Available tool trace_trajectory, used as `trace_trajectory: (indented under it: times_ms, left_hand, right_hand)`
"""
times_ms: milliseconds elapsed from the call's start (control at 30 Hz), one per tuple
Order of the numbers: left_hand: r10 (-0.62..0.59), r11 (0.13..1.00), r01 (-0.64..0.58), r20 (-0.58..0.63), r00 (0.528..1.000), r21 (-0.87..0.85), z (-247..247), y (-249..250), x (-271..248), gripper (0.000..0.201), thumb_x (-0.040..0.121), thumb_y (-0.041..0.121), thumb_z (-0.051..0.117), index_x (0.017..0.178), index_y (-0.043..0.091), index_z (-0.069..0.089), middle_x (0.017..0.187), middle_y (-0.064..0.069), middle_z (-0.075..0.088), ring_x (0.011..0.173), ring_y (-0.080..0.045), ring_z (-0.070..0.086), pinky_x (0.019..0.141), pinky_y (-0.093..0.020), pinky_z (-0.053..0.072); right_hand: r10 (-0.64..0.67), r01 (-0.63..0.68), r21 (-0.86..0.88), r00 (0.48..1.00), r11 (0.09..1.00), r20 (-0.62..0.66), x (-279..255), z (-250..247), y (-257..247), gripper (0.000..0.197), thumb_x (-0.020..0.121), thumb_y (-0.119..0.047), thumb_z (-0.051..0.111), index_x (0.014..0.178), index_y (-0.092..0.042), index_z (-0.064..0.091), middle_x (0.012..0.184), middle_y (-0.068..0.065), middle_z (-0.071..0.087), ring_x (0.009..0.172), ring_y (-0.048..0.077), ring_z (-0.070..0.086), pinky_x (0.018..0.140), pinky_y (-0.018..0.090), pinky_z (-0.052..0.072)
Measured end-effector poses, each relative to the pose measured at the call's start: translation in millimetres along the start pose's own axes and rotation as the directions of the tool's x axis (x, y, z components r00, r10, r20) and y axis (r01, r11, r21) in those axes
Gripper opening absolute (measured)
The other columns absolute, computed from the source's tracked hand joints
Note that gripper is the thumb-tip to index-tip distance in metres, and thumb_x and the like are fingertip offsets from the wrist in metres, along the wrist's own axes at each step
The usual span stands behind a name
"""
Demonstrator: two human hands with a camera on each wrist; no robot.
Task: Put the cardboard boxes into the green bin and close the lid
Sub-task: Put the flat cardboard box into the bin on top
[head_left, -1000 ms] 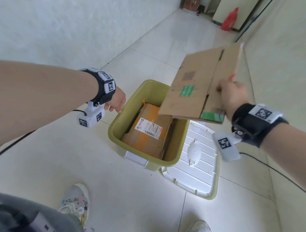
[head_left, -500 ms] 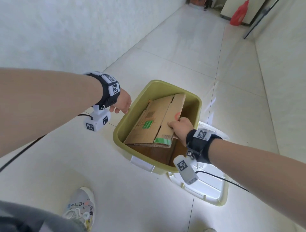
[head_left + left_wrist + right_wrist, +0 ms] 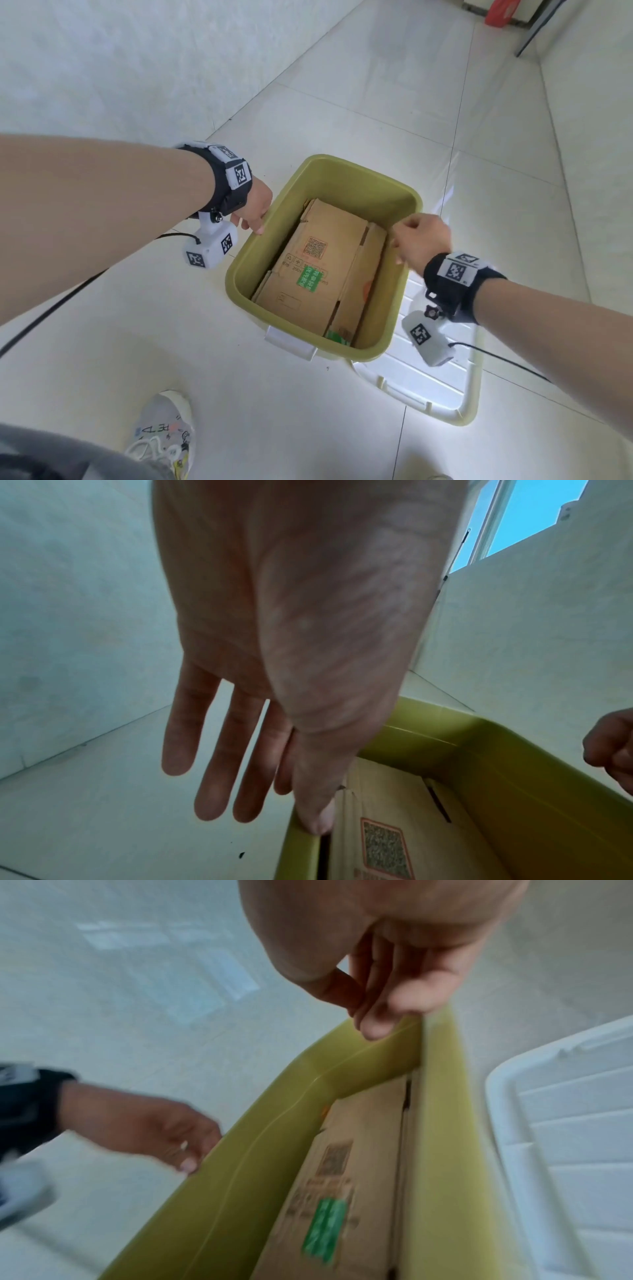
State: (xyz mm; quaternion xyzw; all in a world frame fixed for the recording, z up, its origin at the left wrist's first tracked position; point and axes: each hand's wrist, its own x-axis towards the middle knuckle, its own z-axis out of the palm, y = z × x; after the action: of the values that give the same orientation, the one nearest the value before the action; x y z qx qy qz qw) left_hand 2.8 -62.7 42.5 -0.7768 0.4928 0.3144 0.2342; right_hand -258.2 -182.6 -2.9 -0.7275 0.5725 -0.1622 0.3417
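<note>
Boxes (image 3: 318, 267) lie flat inside the bin (image 3: 342, 168); the lid (image 3: 428, 394) lies on the floor against its right side. My left hand (image 3: 255, 205), fingers straight, touches the left rim; my right hand (image 3: 421, 240) is curled, empty. I'd lift the lid level and seat it squarely.

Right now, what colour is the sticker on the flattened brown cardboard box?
Green sticker, clearest in head view.
</note>
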Motion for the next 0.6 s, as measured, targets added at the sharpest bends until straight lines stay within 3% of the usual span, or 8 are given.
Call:
trace_trajectory:
  times_ms: [100, 200, 300, 367, 433, 467, 533, 600]
  left_hand:
    - [-0.010, 0.999, 0.011, 0.036, 0.999, -0.032, -3.8, 1.9, 7.4, 0.040, 0.093, 0.032, 0.063, 0.111, -0.003, 0.069, 0.079, 0.001, 0.070, 0.079, -0.016, 0.064, 0.061, -0.024, 0.056]
    - [-0.017, 0.997, 0.020, 0.043, 0.999, -0.073, -3.6, 0.0, 14.9, 0.042, 0.093, 0.032, 0.062, 0.114, -0.003, 0.068, 0.108, -0.005, 0.076, 0.088, -0.015, 0.065, 0.061, -0.022, 0.055]
    - [0.003, 0.996, 0.003, 0.062, 0.998, -0.090, -4.9, -3.0, 20.9, 0.043, 0.091, 0.031, 0.065, 0.116, -0.005, 0.066, 0.111, -0.006, 0.075, 0.092, -0.015, 0.068, 0.081, -0.034, 0.058]
    - [0.009, 0.996, -0.001, 0.084, 0.996, -0.093, -6.1, -5.0, 22.6, 0.044, 0.090, 0.031, 0.066, 0.115, -0.005, 0.065, 0.109, -0.005, 0.076, 0.101, -0.018, 0.070, 0.090, -0.038, 0.057]
    - [0.001, 0.996, 0.008, 0.094, 0.996, -0.094, -7.2, -4.4, 22.2, 0.046, 0.090, 0.033, 0.066, 0.117, -0.004, 0.063, 0.110, -0.005, 0.076, 0.104, -0.020, 0.070, 0.086, -0.036, 0.058]
    - [-0.007, 0.996, 0.015, 0.090, 0.996, -0.090, -7.7, -3.1, 21.2, 0.047, 0.091, 0.034, 0.065, 0.119, -0.004, 0.062, 0.114, -0.006, 0.074, 0.101, -0.020, 0.068, 0.079, -0.033, 0.058]
    - [-0.024, 0.997, 0.030, 0.080, 0.997, -0.076, -8.3, -1.3, 18.3, 0.050, 0.092, 0.035, 0.064, 0.122, -0.004, 0.059, 0.114, -0.007, 0.072, 0.094, -0.017, 0.061, 0.063, -0.022, 0.050]
    - [-0.035, 0.997, 0.040, 0.074, 0.997, -0.066, -9.1, -0.5, 15.4, 0.050, 0.092, 0.036, 0.063, 0.123, -0.003, 0.060, 0.105, -0.004, 0.068, 0.091, -0.014, 0.057, 0.057, -0.018, 0.043]
  right_hand:
    - [0.071, -0.075, -0.049, 0.993, 0.996, -0.090, 28.0, -31.8, 38.1, 0.021, 0.086, -0.026, 0.053, 0.080, -0.017, 0.072, 0.077, 0.004, 0.077, 0.063, 0.025, 0.076, 0.056, 0.030, 0.057]
    - [0.238, -0.240, -0.332, 0.970, 0.912, -0.049, 51.3, -57.9, 110.0, 0.034, 0.076, -0.032, 0.049, 0.082, -0.008, 0.072, 0.077, 0.009, 0.077, 0.074, 0.032, 0.076, 0.068, 0.033, 0.059]
    - [0.482, -0.368, -0.554, 0.873, 0.747, 0.070, 39.7, -63.7, 191.8, 0.033, 0.085, -0.030, 0.058, 0.093, 0.001, 0.066, 0.087, 0.015, 0.072, 0.089, 0.037, 0.074, 0.077, 0.036, 0.055]
    - [0.597, -0.413, -0.591, 0.788, 0.693, 0.150, 12.4, -55.3, 234.7, 0.038, 0.088, -0.029, 0.065, 0.108, 0.002, 0.056, 0.107, 0.019, 0.066, 0.104, 0.038, 0.066, 0.089, 0.041, 0.054]
    - [0.651, -0.430, -0.589, 0.725, 0.684, 0.227, -15.3, -41.4, 261.7, 0.048, 0.085, -0.027, 0.071, 0.119, -0.002, 0.048, 0.119, 0.020, 0.061, 0.107, 0.035, 0.060, 0.089, 0.040, 0.053]
    - [0.650, -0.437, -0.570, 0.721, 0.695, 0.240, -26.2, -35.3, 267.8, 0.052, 0.084, -0.028, 0.072, 0.122, -0.003, 0.046, 0.115, 0.018, 0.063, 0.102, 0.033, 0.060, 0.081, 0.037, 0.051]
    - [0.624, -0.477, -0.492, 0.758, 0.729, 0.190, -34.5, -28.0, 274.7, 0.056, 0.082, -0.031, 0.073, 0.121, 0.000, 0.047, 0.094, 0.017, 0.064, 0.084, 0.032, 0.062, 0.068, 0.033, 0.045]
    - [0.617, -0.536, -0.387, 0.778, 0.750, 0.119, -33.1, -26.7, 272.0, 0.063, 0.079, -0.040, 0.071, 0.117, 0.007, 0.052, 0.084, 0.020, 0.067, 0.075, 0.033, 0.065, 0.065, 0.033, 0.047]
